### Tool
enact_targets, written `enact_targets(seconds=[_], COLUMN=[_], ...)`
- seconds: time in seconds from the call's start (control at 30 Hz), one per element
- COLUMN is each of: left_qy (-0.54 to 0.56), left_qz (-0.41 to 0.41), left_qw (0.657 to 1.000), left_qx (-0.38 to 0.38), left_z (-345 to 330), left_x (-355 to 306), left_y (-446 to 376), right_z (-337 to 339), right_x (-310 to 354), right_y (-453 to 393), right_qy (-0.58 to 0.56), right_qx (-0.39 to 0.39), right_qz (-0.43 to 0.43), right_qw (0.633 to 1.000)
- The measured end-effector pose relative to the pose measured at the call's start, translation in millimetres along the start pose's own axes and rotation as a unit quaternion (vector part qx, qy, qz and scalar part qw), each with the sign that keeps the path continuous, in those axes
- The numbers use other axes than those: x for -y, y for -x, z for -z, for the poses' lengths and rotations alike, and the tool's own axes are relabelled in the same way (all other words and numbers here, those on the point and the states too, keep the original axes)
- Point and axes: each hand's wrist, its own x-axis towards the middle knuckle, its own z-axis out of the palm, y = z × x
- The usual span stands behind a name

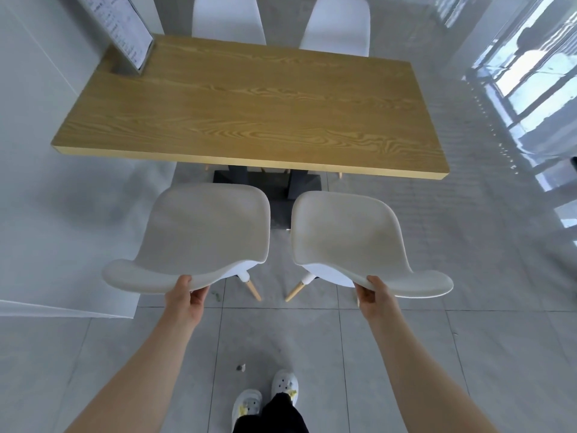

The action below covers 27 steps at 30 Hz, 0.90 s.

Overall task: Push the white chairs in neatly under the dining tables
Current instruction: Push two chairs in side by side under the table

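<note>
**Two near chairs gripped by their backrests, short of the table**

One rectangular dining table with a light wood-grain top (249, 110) fills the middle of the view, standing on a dark metal pedestal base (268, 182) over a grey tiled floor (312, 339).

Four white moulded plastic chairs with pale wooden legs are in view. Two stand on the far side of the table, the far left chair (228, 18) and the far right chair (338, 25), with only their backrests showing above the tabletop. The other two stand on the near side, side by side and just apart from each other: the near left chair (203, 235) and the near right chair (346, 239). Their seats lie in front of the table's near edge, not under it.

Two bare forearms reach forward from the bottom of the view. The left hand (184, 296) is closed over the top rim of the near left chair's backrest, thumb below and fingers curled above. The right hand (373, 295) holds the top rim of the near right chair's backrest the same way.

One upright printed menu stand (120, 29) sits at the table's far left corner.

Two white clog shoes (265, 398) show at the bottom, below dark trouser legs.

One small scrap of debris (240, 367) lies on the tiles near the shoes.
</note>
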Motion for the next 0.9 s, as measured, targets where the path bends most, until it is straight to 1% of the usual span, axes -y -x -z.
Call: enact_targets(seconds=[0.23, 0.33, 0.43, 0.5, 0.57, 0.67, 0.77, 0.9], left_qy=[0.005, -0.008, -0.025, -0.044, -0.069, -0.115, -0.141, -0.169], left_qz=[-0.006, -0.014, -0.001, 0.012, 0.032, 0.064, 0.096, 0.119], left_qw=[1.000, 0.999, 0.999, 0.998, 0.996, 0.989, 0.982, 0.971], left_qx=[0.024, 0.031, 0.030, 0.034, 0.046, 0.061, 0.085, 0.123], left_z=[1.7, 1.9, 5.5, 11.7, 20.1, 25.8, 9.0, -38.3], left_x=[1.1, 1.4, -2.2, -5.1, -6.0, -2.3, 13.9, 46.7], left_y=[-1.1, 0.5, 1.4, 0.5, 2.8, 10.4, 33.2, 83.0], right_z=[3.9, 6.3, 10.0, 10.9, 13.8, 25.1, 41.5, 56.0], right_x=[4.5, 1.4, -0.4, 0.7, 1.3, 4.2, 17.0, 53.9], right_y=[-8.0, -8.4, -5.5, 2.4, 15.0, 30.3, 43.1, 54.7], right_qy=[0.004, 0.016, 0.017, 0.050, 0.106, 0.166, 0.163, 0.148], right_qx=[0.017, 0.021, 0.029, 0.038, 0.044, 0.018, -0.009, 0.002], right_qz=[0.016, 0.022, 0.015, 0.009, 0.006, 0.007, 0.022, 0.030], right_qw=[1.000, 0.999, 0.999, 0.998, 0.993, 0.986, 0.986, 0.989])
